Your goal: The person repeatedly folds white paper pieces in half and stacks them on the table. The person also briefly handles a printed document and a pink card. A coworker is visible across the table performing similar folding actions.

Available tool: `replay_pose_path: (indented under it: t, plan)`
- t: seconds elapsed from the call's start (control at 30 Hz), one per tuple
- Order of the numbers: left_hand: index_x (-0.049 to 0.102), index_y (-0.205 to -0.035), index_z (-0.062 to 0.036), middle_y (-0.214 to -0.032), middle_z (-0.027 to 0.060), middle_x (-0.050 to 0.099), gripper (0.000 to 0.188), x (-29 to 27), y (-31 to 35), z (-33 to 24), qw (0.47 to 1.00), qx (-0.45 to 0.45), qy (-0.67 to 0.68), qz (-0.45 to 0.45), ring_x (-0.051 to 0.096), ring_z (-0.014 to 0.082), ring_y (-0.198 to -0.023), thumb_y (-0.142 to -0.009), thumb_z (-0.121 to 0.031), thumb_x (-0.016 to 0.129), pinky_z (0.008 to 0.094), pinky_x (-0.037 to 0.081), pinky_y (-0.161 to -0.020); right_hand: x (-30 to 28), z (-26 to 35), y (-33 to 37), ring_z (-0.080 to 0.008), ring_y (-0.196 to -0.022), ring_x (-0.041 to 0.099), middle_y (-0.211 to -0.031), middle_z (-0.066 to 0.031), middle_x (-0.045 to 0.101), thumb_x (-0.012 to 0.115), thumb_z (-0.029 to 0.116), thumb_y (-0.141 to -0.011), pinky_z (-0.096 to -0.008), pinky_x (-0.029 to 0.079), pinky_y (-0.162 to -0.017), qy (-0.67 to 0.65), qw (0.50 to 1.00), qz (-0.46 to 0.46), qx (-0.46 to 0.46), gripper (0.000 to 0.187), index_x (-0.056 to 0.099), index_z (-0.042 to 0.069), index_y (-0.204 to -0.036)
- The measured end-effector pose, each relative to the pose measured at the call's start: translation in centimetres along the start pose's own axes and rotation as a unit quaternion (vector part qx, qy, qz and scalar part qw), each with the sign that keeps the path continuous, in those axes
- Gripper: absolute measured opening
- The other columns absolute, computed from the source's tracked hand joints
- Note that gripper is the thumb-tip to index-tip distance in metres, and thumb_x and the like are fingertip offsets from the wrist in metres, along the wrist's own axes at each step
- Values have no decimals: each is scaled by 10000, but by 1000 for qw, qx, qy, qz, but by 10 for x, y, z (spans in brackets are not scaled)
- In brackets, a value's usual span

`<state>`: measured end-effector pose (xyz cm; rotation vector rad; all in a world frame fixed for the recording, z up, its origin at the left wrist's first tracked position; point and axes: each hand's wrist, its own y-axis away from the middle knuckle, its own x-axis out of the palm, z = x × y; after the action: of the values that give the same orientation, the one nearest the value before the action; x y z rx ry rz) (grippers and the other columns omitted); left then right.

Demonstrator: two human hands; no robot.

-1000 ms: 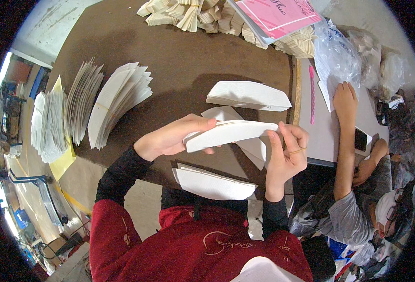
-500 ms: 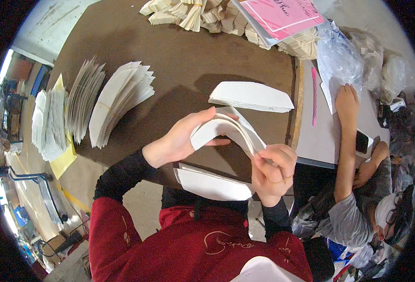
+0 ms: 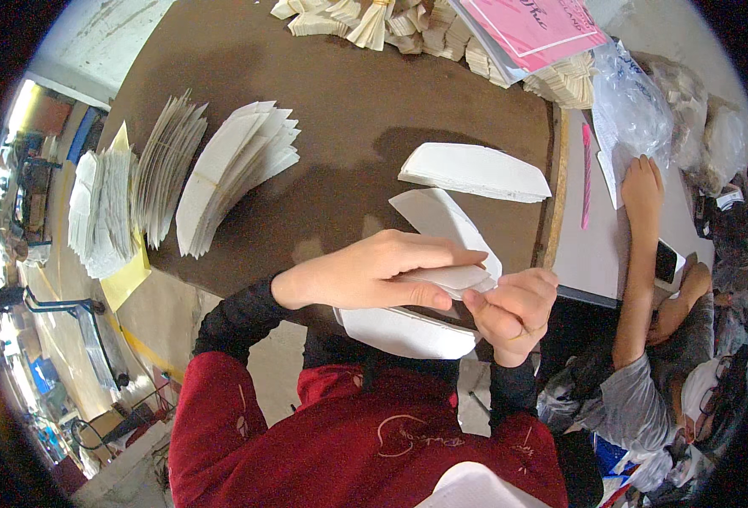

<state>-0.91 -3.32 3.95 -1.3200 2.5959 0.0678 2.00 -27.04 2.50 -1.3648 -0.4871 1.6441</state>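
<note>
Left hand: the person's left hand (image 3: 374, 271) arches over a small stack of thin white paper strips (image 3: 452, 278), pinching it with the fingers over the top and the thumb along the near side.
Right hand: this right hand (image 3: 514, 313) is curled at the stack's right end, one fingertip against the edge; I cannot tell whether it pinches.
Held strips: they lie between the two hands, the left end hidden under the left palm, the right end showing.
Just beyond the hands: a slanting white paper piece (image 3: 446, 222) lies on the brown tabletop (image 3: 349, 118); farther off is a long white paper stack with tapered ends (image 3: 475, 172).
Nearer the body: another curved white paper stack (image 3: 408, 332), partly covered by the left hand.
Far left: a fanned white paper bundle (image 3: 232, 179) stands apart from the hands.
Right side: a co-worker's bare hand (image 3: 642, 193) rests near a pink twisted stick (image 3: 586, 178).
</note>
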Motion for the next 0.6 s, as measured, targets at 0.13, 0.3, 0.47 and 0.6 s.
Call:
replay_pose_path:
  t: [0.13, 0.3, 0.47, 0.6]
  plan:
    - [506, -1386, -6, -1301, 165, 617, 554, 10, 1, 4, 994, 4, 106, -38, 592, 287, -1225, -958, -330, 641, 404, 454, -1033, 3, 3, 5, -191, -760, 599, -946, 41, 626, 859, 69, -659, -374, 424, -667, -21, 999, 17, 17, 383, 685, 220, -965]
    - [521, -1245, -32, -1143, 115, 633, 415, 23, -13, 6, 966, 128, 71, -211, 608, 220, -1083, -980, -323, 652, 383, 485, -930, 29, 4, -1, -303, -868, 566, -902, -76, 555, 759, 21, -833, -453, 478, -765, 19, 993, -107, 52, 220, 561, 114, -813]
    - [468, -1230, -9, -1124, 65, 590, 380, 32, -13, 10, 950, 125, 220, -185, 541, 140, -1083, -1005, -276, 619, 328, 449, -940, 10, -10, -2, -395, -1112, 633, -1101, -149, 663, 723, 19, -893, -557, 449, -1037, 99, 994, 37, 6, 148, 670, 83, -1015]
    - [443, -1257, -15, -1105, 42, 549, 340, 47, -13, 12, 907, 167, 290, -254, 509, 105, -1072, -1017, -209, 585, 291, 415, -936, 3, -16, -21, -360, -1098, 636, -1080, -138, 660, 763, 13, -855, -536, 477, -998, 114, 987, 111, -27, 186, 669, 90, -995]
